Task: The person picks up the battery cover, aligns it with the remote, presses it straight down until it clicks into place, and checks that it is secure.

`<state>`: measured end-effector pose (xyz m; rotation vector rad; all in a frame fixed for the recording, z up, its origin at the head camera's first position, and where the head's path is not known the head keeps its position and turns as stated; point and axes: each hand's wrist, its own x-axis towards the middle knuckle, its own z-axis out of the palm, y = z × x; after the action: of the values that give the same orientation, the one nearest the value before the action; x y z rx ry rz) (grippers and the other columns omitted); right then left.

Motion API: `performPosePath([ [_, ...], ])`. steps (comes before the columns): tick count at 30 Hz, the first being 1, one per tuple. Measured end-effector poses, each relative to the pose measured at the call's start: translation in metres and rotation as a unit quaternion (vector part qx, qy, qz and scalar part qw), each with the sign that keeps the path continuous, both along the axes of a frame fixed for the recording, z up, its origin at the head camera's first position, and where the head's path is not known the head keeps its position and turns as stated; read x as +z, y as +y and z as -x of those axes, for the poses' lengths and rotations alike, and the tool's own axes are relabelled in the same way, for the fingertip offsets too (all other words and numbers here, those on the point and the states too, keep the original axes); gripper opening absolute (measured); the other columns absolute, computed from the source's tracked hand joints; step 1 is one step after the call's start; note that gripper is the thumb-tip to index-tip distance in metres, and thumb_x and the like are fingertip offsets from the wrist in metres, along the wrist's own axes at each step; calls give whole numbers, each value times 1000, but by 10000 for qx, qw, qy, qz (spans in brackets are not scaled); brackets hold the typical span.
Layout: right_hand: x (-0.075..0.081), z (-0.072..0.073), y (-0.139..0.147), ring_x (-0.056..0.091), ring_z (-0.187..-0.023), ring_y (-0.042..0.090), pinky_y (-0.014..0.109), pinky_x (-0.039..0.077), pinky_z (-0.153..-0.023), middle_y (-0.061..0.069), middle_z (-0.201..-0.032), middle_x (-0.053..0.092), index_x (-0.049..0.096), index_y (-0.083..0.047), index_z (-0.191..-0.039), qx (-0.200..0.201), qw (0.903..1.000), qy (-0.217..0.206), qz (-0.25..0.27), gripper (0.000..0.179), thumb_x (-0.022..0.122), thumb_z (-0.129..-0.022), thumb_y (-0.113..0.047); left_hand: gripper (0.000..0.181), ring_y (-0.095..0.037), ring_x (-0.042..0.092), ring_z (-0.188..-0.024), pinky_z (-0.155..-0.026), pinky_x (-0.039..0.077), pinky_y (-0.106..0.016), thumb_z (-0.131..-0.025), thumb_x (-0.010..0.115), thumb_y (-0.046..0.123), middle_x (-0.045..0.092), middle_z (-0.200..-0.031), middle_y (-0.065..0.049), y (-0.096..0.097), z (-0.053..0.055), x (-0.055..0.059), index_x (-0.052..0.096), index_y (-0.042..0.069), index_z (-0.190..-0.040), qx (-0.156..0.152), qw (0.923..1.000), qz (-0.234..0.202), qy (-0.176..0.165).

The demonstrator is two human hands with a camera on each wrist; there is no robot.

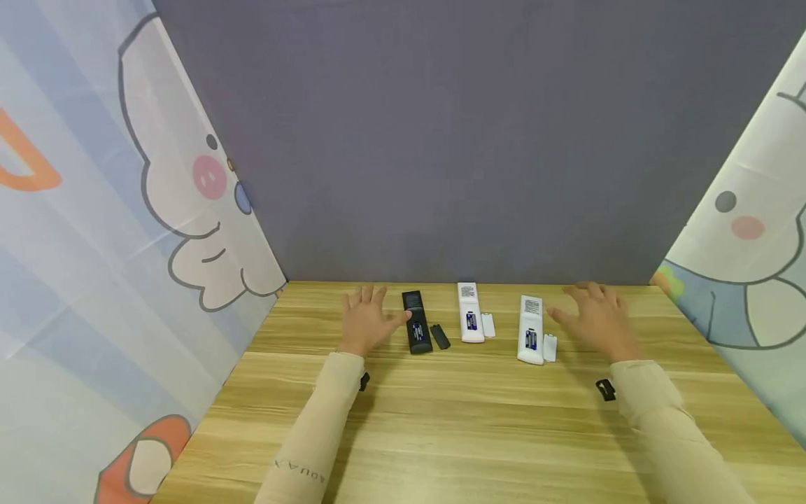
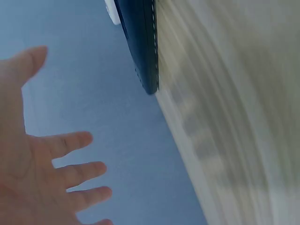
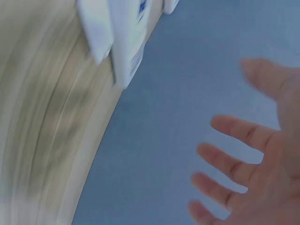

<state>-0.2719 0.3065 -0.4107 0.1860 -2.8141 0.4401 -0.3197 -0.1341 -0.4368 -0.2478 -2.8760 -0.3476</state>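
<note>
Three remote controls lie back side up with batteries showing in their open compartments. My left hand (image 1: 365, 323), fingers spread, hovers just left of the black remote control (image 1: 416, 318); its black battery cover (image 1: 440, 337) lies to its right. In the middle is a white remote control (image 1: 468, 302) with a white cover (image 1: 488, 325) beside it. A second white remote control (image 1: 530, 315) lies further right, its cover (image 1: 550, 348) against its right side. Right of that cover, my right hand (image 1: 595, 318) is spread above the table, holding nothing. Both wrist views show empty palms.
The wooden table (image 1: 441, 434) ends at a dark grey panel (image 1: 466, 140) behind the remotes. Printed cartoon curtains hang at the left (image 1: 75, 280) and right (image 1: 749, 280). A black strap piece (image 1: 606, 390) shows by the right wrist.
</note>
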Motion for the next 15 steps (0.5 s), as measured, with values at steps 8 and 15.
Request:
performPosePath([
  [8, -6, -13, -31, 64, -79, 29, 44, 51, -66, 12, -92, 70, 71, -5, -107, 626, 9972, 146, 389, 22, 68, -98, -24, 45, -29, 73, -100, -92, 57, -51, -96, 70, 47, 75, -119, -10, 10, -6, -5, 72, 12, -124, -371, 9967, -569, 450],
  [15, -15, -13, -70, 50, -56, 9, 28, 39, -51, -3, -75, 66, 70, -12, -101, 971, 9921, -203, 772, 11, 66, -100, -22, 29, -19, 72, -78, -64, 57, -35, -97, 71, 36, 77, -100, -5, 19, -7, -7, 75, 13, -114, -264, 9889, -1460, 127],
])
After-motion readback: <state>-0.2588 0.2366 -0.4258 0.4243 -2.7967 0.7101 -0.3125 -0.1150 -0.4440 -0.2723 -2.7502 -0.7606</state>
